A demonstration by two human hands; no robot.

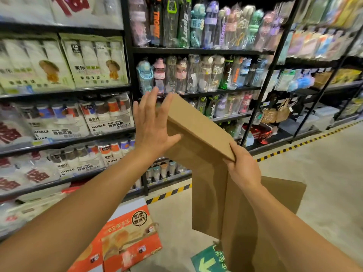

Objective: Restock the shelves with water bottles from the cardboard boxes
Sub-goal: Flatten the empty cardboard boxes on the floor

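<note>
plain brown cardboard box [198,134] (flaps hanging): right hand [243,167] pinches corner; left hand [152,124], fingers spread flat, should steady side.

Head view, forward-down, close over shelves [196,50]

Retail shop aisle. Black metal shelving [196,50] packed with wrapped water bottles [200,75] in rows; neighbouring shelves hold multipacks of paper cups [106,114] with printed labels. Yellow-black hazard tape [294,148] along concrete floor [324,173], green arrow floor sign [208,260], orange product carton [129,240] on ground.
</note>
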